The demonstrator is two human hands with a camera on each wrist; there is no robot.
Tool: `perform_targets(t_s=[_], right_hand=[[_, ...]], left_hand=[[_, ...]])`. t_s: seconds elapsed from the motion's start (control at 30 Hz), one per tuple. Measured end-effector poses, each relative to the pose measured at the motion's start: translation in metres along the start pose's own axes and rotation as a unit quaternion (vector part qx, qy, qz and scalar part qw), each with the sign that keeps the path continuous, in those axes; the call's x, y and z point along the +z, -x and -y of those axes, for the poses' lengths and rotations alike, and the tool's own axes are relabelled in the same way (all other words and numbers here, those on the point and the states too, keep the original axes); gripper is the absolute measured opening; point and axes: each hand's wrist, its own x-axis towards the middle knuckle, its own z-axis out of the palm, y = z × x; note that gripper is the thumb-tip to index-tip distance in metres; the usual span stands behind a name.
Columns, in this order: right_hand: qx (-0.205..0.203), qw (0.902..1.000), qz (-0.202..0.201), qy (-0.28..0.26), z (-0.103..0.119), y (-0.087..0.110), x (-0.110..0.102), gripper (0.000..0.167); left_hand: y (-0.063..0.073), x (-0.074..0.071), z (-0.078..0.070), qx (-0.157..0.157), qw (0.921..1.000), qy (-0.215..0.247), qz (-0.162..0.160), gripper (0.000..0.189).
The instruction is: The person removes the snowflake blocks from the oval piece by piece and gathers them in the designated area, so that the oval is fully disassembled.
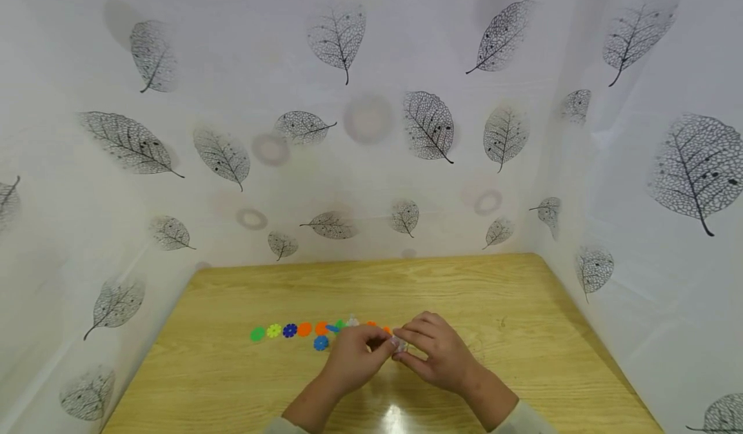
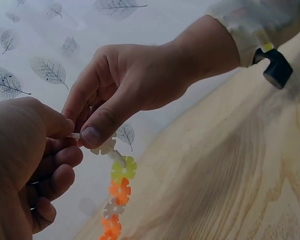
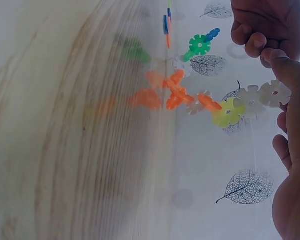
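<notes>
My two hands meet above the table. Between the thumb and a finger, my left hand [image 1: 355,355] pinches a small white piece, mostly hidden, seen edge-on in the left wrist view. The right hand [image 1: 444,355] grips a whitish notched snowflake disc [image 2: 106,146] at the end of a chain of interlocked discs. Along that chain, the right wrist view shows a white disc [image 3: 252,101], a yellow disc [image 3: 229,113], orange discs [image 3: 177,95] and a green disc [image 3: 200,45] with a blue disc [image 3: 213,34] on it.
On the wooden table [image 1: 232,389] lies a row of discs: a green disc [image 1: 258,334], a yellow-green disc [image 1: 274,331], a dark blue disc [image 1: 290,330] and an orange disc [image 1: 304,329]. A blue disc [image 1: 321,343] sits nearer. Leaf-printed white sheeting [image 1: 371,182] encloses the table's back and sides.
</notes>
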Motion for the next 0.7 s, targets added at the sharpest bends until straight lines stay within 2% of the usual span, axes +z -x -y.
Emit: perform_targets(t_s=[0.27, 0.4, 0.57, 0.7], right_hand=[[0.018, 0.9997, 0.011, 0.012, 0.0016, 0.0017, -0.0001, 0.037], [0.026, 0.9994, 0.010, 0.019, 0.0014, 0.0032, -0.0002, 0.029], [0.016, 0.9996, -0.007, 0.021, 0.0007, 0.0036, 0.0010, 0.015], [0.012, 0.9995, -0.014, 0.024, 0.0011, 0.0038, 0.0026, 0.014]], left_hand=[[-0.0003, -0.0027, -0.0023, -0.019, 0.9997, 0.006, -0.016, 0.016], [-0.0001, -0.0041, -0.0003, -0.034, 0.9991, 0.001, -0.027, 0.017], [0.0004, -0.0047, 0.0008, -0.044, 0.9981, -0.005, -0.042, 0.016], [0.0018, -0.0054, -0.0012, -0.054, 0.9973, 0.004, -0.050, 0.017]])
